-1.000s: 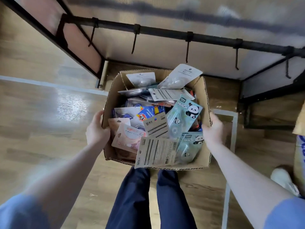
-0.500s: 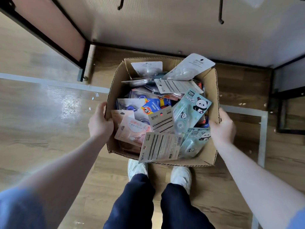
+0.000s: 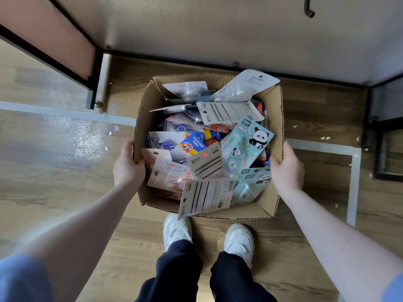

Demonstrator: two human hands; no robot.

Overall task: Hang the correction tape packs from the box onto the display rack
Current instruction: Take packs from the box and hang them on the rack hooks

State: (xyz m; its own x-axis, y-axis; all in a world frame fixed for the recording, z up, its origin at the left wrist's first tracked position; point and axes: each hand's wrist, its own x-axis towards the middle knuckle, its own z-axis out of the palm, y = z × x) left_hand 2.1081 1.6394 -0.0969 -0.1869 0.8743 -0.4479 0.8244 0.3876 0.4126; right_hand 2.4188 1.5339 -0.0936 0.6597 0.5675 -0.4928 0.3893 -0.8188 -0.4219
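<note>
Wooden plank flooring (image 3: pixel 54 160) with pale tape lines fills the view, and at twelve o'clock stands the display rack (image 3: pixel 218 29): a pale back panel in a black frame, with one black hook (image 3: pixel 309 12) showing at one o'clock. Over the last second the cardboard box (image 3: pixel 273 147) has dropped lower and the camera has tilted down, so the rack's top bar with its row of hooks has left the picture and white shoes (image 3: pixel 176 229) now show at six o'clock. That suggests the box is being set down on the floor before the rack, and no pack has been hung yet.

Curled over the box's nine o'clock wall, the left hand (image 3: pixel 128 166) grips the rim. On the three o'clock wall the right hand (image 3: pixel 286 168) holds the cardboard the same way.

All the correction tape packs (image 3: pixel 196 149) lie jumbled inside the box. Two teal cards read "PANDA" (image 3: pixel 248 140) beside a cartoon panda. A blue and yellow card (image 3: pixel 193 143) reads "SUPER VALUE" and "PET". Several cards lie face down showing barcodes; their small print is unreadable.
</note>
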